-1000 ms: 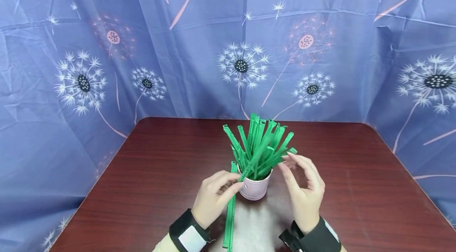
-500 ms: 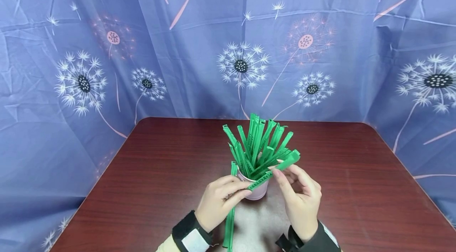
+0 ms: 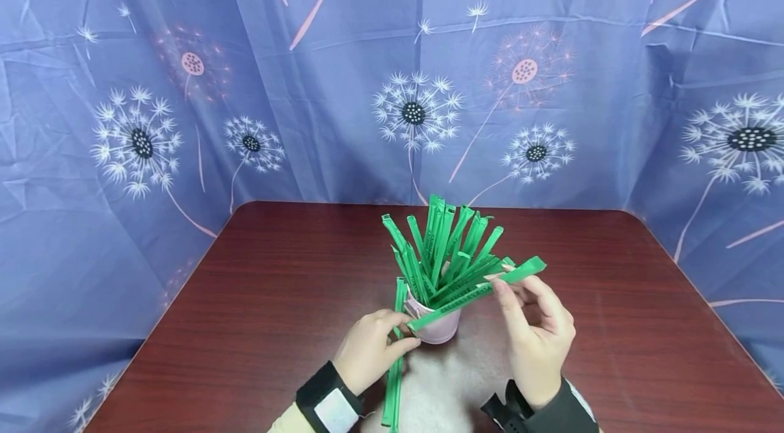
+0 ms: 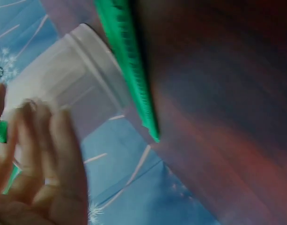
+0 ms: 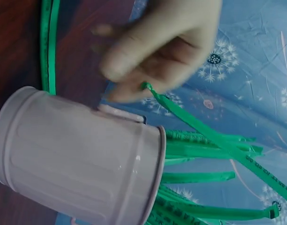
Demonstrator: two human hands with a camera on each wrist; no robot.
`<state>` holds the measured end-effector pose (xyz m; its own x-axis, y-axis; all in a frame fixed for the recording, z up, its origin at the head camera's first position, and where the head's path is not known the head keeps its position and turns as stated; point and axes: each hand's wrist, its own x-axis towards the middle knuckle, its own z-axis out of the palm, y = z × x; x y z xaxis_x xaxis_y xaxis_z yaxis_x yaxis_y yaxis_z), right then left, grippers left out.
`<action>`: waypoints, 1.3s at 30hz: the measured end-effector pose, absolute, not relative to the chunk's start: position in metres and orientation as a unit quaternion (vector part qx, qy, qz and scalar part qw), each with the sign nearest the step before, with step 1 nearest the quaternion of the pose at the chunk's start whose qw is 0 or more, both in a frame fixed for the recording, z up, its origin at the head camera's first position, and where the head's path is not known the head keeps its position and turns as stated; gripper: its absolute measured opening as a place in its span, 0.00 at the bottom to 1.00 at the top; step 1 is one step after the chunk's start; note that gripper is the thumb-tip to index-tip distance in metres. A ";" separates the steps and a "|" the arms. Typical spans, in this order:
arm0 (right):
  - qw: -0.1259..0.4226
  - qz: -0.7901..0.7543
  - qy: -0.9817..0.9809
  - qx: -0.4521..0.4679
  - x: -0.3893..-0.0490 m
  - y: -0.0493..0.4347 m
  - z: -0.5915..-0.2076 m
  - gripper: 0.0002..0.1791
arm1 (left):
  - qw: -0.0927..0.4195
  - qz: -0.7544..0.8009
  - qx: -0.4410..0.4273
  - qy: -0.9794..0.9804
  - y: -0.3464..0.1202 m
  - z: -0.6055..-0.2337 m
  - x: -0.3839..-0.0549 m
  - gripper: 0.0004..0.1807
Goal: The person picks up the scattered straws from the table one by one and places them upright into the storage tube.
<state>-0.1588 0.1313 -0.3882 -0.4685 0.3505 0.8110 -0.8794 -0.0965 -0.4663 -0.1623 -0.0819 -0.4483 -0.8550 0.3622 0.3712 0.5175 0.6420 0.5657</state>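
A small pale pink pail stands on the table, filled with several slim green stick packets printed in dark letters. My right hand pinches one more green stick packet near its right end, slanting it across the pail's front. At that packet's lower left end is my left hand, its thumb and fingers apart. In the right wrist view, the packet's crimped end overlaps a finger of the left hand. Other green stick packets lie on the table under the left hand, which partly hides them.
The dark red-brown wooden table has a pale patch of glare in front of the pail. A blue curtain with dandelion prints hangs behind and beside it. Both wrists wear black straps.
The held packet has swung from tilting over the pail to a flatter slant, and my right hand has drawn its end rightward. My left thumb and fingers have parted at its other end.
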 end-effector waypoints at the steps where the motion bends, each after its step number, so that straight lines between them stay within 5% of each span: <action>1: 0.447 0.697 -0.497 0.260 -0.159 0.132 -0.387 0.14 | 0.094 -0.336 -0.231 -0.908 -0.083 -0.450 -0.163 0.13; 7: 0.473 0.710 -0.473 0.221 -0.159 0.136 -0.383 0.14 | -0.001 -0.288 -0.166 -0.943 -0.088 -0.461 -0.164 0.25; 18: 0.500 0.702 -0.465 0.202 -0.165 0.137 -0.385 0.14 | -0.064 -0.369 -0.110 -0.921 -0.095 -0.466 -0.164 0.15; 22: 0.495 0.674 -0.508 0.206 -0.169 0.138 -0.390 0.14 | -0.077 -0.370 -0.094 -0.921 -0.097 -0.468 -0.165 0.15; 26: 0.495 0.639 -0.555 0.197 -0.173 0.138 -0.397 0.13 | -0.079 -0.363 -0.085 -0.925 -0.100 -0.468 -0.165 0.02; 32: 0.479 0.620 -0.594 0.181 -0.177 0.138 -0.405 0.11 | -0.068 -0.347 -0.104 -0.930 -0.105 -0.470 -0.164 0.16; 39: 0.459 0.605 -0.632 0.153 -0.181 0.137 -0.414 0.10 | -0.060 -0.348 -0.105 -0.930 -0.109 -0.478 -0.169 0.16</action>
<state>-0.1806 0.1374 -0.4138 -0.5322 0.3612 0.7657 -0.7492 0.2201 -0.6247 -0.1695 -0.1091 -0.4777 -0.9706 0.2378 -0.0380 0.1545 0.7359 0.6592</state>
